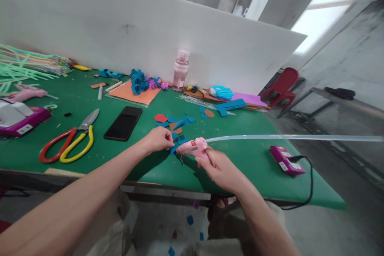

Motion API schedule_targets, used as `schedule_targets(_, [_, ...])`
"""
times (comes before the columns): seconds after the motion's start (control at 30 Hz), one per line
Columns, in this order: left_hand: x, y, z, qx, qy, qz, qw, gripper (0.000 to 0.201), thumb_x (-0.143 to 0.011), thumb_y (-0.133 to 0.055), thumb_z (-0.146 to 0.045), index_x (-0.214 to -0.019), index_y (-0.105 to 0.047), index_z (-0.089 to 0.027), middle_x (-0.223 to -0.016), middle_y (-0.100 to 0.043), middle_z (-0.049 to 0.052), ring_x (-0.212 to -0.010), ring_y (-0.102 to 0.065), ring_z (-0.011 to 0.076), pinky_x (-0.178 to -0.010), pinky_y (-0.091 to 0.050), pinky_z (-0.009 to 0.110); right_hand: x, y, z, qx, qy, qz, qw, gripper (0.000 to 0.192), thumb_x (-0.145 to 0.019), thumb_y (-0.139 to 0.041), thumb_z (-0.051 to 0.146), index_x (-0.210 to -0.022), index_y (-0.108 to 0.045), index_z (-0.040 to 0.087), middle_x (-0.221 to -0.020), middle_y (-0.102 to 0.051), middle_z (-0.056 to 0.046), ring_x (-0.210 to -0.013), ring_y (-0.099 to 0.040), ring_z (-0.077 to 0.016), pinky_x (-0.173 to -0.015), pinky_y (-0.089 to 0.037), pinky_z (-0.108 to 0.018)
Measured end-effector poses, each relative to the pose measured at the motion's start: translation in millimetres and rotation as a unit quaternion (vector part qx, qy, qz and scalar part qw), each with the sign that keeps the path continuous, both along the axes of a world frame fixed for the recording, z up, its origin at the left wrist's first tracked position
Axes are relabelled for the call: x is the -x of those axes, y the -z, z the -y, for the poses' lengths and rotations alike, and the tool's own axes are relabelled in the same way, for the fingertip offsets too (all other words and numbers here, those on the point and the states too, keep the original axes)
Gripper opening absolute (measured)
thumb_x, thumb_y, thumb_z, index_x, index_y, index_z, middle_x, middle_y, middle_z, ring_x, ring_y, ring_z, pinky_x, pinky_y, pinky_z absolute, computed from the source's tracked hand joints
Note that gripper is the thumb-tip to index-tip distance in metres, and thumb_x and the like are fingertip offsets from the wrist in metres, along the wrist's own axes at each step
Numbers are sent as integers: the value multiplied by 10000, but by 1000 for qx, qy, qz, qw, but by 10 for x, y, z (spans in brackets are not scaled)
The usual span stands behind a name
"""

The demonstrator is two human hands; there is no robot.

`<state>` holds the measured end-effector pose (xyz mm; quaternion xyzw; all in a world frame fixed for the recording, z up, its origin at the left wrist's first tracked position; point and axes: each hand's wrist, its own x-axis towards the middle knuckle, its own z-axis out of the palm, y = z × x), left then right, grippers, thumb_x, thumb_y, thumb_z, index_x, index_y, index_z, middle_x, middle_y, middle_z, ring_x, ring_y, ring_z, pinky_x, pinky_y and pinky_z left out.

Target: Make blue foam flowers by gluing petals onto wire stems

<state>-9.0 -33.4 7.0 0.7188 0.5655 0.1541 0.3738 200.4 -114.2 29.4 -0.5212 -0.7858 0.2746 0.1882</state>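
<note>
My right hand (217, 166) is wrapped round the handle of a pink hot glue gun (193, 148), its nozzle pointing left. A long clear glue stick (255, 137) runs out of the gun's back to the right. My left hand (159, 141) pinches a small blue cut piece (173, 149) right at the nozzle; the fingertips partly hide it. Just beyond both hands lie loose blue cut pieces (183, 123), a brown piece (175, 128) and a red piece (161, 118).
Large red-and-yellow-handled scissors (73, 138) and a black phone (123, 123) lie to the left. A purple power socket (287, 161) with a black cord sits at right. Behind are a pink bottle (181, 70), blue paper flowers (139, 81) and an orange sheet (129, 94), before a white board (150, 28).
</note>
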Motion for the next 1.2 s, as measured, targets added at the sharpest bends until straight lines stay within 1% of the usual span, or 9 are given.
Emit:
schedule_targets(0.4, [0, 11, 3, 5, -4, 12, 1000, 85, -590, -591, -218, -524, -579, -166, -483, -606, -5, -535, -559, 132, -520, -373, 225, -28, -3, 6, -6, 8, 5, 1000, 284, -889, -381, 348, -922, -595, 165, -741, -625, -53, -722, -569, -181, -658, -397, -268])
schedule_targets(0.77, [-4, 4, 7, 7, -3, 17, 1000, 87, -597, -585, -200, -519, -573, -165, -471, -587, -13, -518, -541, 119, -504, -363, 213, -47, -10, 2, 3, 15, 11, 1000, 275, -884, -389, 340, -935, -591, 160, -747, -635, -57, -727, -573, -184, -669, -394, -271])
schedule_targets(1.0, [-15, -21, 15, 11, -5, 12, 1000, 92, -598, -585, -212, -518, -575, -167, -478, -595, -8, -524, -542, 125, -512, -369, 220, -60, -18, 3, 2, 19, 10, 1000, 300, -890, -368, 358, -850, -593, 165, -755, -636, -60, -749, -574, -186, -679, -396, -274])
schedule_targets(1.2, [-17, -37, 20, 12, -4, 9, 1000, 100, -598, -584, -216, -511, -574, -168, -478, -595, -13, -522, -540, 120, -521, -371, 217, -64, -19, 5, 0, 22, 12, 1000, 284, -885, -374, 354, -848, -582, 164, -775, -637, -64, -769, -577, -190, -681, -397, -274])
